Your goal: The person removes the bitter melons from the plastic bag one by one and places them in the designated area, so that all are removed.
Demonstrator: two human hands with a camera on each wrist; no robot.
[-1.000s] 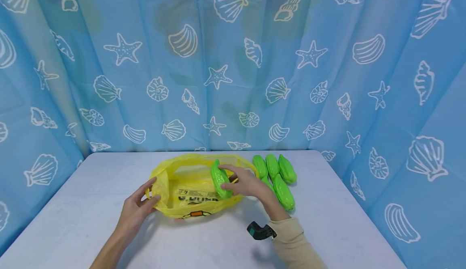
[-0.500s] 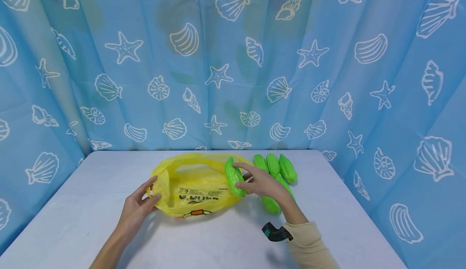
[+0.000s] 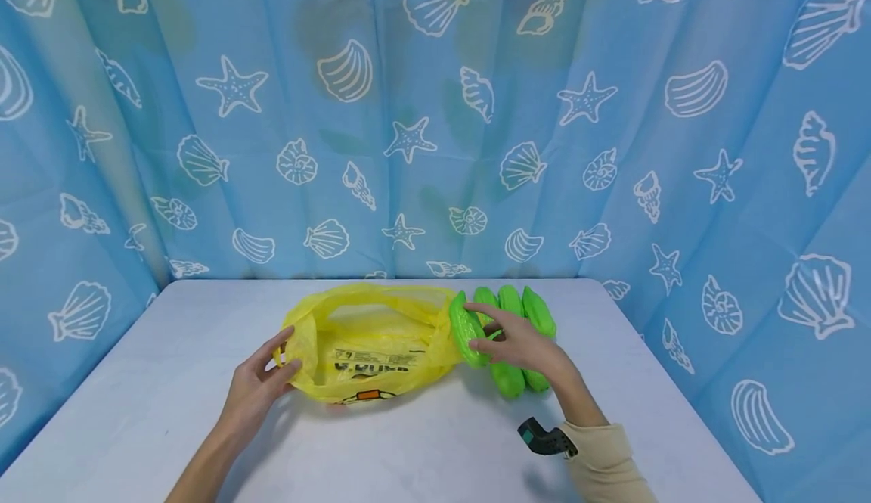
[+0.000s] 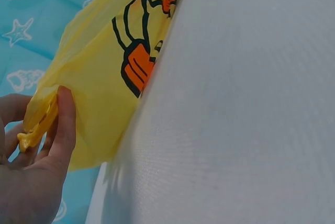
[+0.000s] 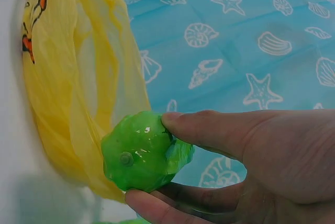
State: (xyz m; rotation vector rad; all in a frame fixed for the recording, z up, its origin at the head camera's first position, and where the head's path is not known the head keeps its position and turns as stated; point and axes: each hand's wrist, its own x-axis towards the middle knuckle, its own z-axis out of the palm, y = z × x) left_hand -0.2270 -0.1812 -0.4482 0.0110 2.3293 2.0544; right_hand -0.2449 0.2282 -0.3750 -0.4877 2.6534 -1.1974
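Note:
A yellow plastic bag [image 3: 316, 348] lies on the white table with its mouth held wide and dark print inside. My left hand [image 3: 255, 386] pinches its left rim between thumb and fingers; the left wrist view shows the gathered yellow handle [image 4: 36, 130] in that grip. By the bag's right edge, my right hand [image 3: 524, 344] grips a glossy green, ribbed bitter gourd [image 3: 466, 333] between thumb and fingers. Its round stem end [image 5: 126, 158] faces the right wrist camera. Further right, several similar green gourds [image 3: 507, 382] lie close together, partly hidden by my right hand.
The white table [image 3: 381, 457] ends at a far edge against a blue curtain [image 3: 422, 185] printed with white shells and starfish. Curtain also hangs along both sides. A black band [image 3: 544, 439] sits at my right wrist.
My right hand has moved right with the green gourd, from over the bag's mouth to its right edge. The left hand stays on the rim.

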